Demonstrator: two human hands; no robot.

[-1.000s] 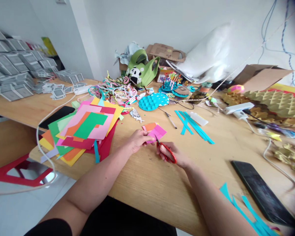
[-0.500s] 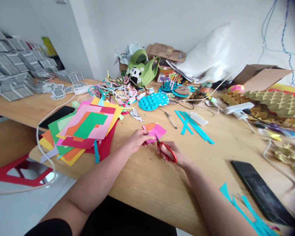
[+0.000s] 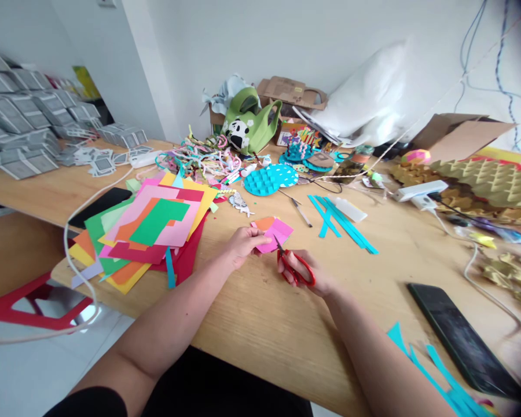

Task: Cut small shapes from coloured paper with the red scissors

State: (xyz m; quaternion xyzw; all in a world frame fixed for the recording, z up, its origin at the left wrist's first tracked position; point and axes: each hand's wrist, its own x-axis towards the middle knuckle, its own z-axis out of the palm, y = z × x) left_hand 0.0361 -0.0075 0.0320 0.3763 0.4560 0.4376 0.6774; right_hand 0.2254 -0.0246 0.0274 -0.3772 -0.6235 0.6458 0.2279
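Between the thumb and fingers of my left hand (image 3: 246, 245) is a small piece of pink paper (image 3: 279, 230), held just above the table. Red-handled scissors (image 3: 301, 270) sit in my right hand (image 3: 304, 272), with fingers through the loops. Their dark blades point up and left and meet the near edge of the pink paper. Whether the blades are fully closed is too small to tell. Behind the pink piece, an orange paper scrap (image 3: 264, 223) shows in part.
Stacked coloured paper (image 3: 160, 223) lies to the left. Blue paper strips (image 3: 347, 226) and a pen (image 3: 301, 212) lie beyond my right hand. At right is a phone (image 3: 460, 336). A green bag (image 3: 258, 127), craft pieces and boxes crowd the back. A white cable (image 3: 67, 243) hangs at left.
The scissor handles have spread slightly and shifted a little to the right in my right hand. My left hand still holds the pink paper in nearly the same place.
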